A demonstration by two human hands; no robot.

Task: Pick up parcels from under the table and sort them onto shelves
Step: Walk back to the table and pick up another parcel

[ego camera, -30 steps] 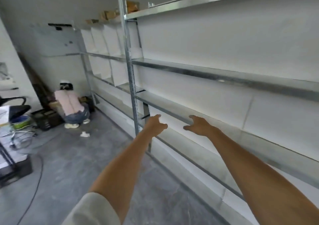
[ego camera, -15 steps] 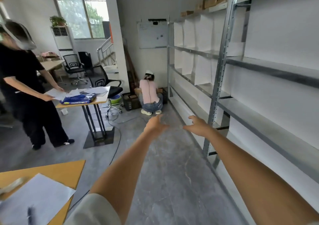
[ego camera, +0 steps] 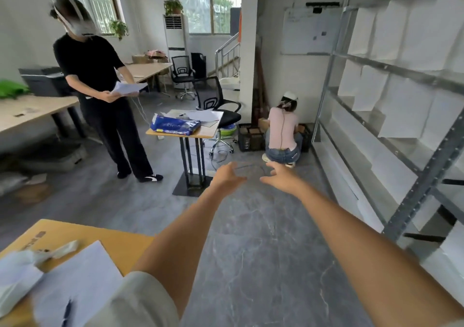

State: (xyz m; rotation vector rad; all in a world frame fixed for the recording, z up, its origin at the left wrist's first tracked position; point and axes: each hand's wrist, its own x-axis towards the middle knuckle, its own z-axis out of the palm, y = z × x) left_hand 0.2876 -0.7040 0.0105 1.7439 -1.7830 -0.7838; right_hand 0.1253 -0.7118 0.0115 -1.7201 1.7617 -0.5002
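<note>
Both arms are reaching out ahead at chest level with nothing in them. The left hand (ego camera: 229, 177) is hanging loosely spread, fingers curved and apart; the right hand (ego camera: 282, 177) is doing the same, palm down, fingers fanned. They are floating close together over bare grey floor (ego camera: 251, 238), touching nothing.

Just beyond the hands a small table (ego camera: 184, 133) is standing on a black pedestal base, carrying a blue packet (ego camera: 174, 125) at its left front corner and loose sheets toward its far edge. No parcel is showing beneath it — only the pedestal legs and floor. A nearer desk (ego camera: 100, 236) is cutting across the lower left corner of view with paper (ego camera: 75, 284) on it; its underside is hidden, so whether parcels are lying there cannot be told.

The grey metal shelves (ego camera: 391, 115) are running along the right wall, mostly bare apart from white divider sheets. A crouching person (ego camera: 282, 130) is working at black crates (ego camera: 251, 138) at the shelves' far end, and a standing person (ego camera: 98, 88) is reading papers to the left of the small table.

The step in hand looks like heading off to fetch a parcel. Doing it well probably means lowering the body rather than bending at the waist, looking under the desk edge before reaching, and keeping both hands open to take a parcel from its two sides.
</note>
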